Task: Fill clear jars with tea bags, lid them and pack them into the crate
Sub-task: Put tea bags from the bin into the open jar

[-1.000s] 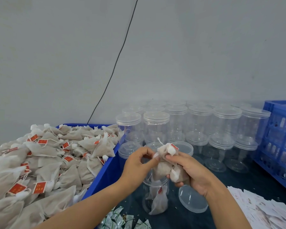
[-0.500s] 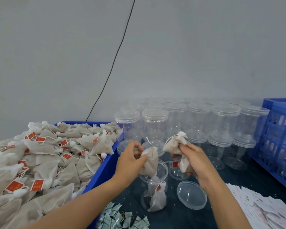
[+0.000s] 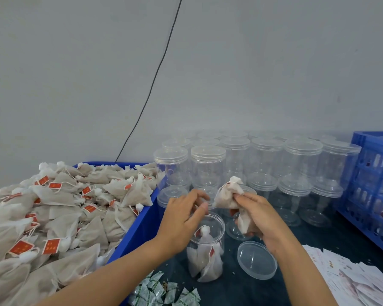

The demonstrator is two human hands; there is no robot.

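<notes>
**Fingers over the open jar, tea bags in my right hand**

The fingers (image 3: 200, 200) of my left hand (image 3: 181, 219) are loosely bent and spread over the mouth of the open jar (image 3: 207, 248), holding nothing that I can make out. My thumb side is just at the jar's rim; whether a fingertip touches it I cannot tell.

Far out to the left of those fingers lies the blue bin (image 3: 139, 230), heaped with tea bags (image 3: 60, 208) that carry red tags. Below my left wrist, near the bottom edge, sit some small green-and-white sachets (image 3: 164, 292).

Straight under my left fingers the open jar stands upright on the dark table (image 3: 314, 237), with a few tea bags inside, one tag showing red.

Just right of the jar, my right hand (image 3: 259, 219) is curled round a bunch of tea bags (image 3: 228, 196); one sticks up above my fingertips, another hangs below my palm.

Under that hand a loose lid (image 3: 257, 260) lies flat on the table beside the jar.

Beyond both hands, lidded empty jars (image 3: 265, 164) stand stacked in rows against the wall. Right of my right forearm is a spread of white paper slips (image 3: 358, 277), and at the far right the blue crate (image 3: 376, 188).
</notes>
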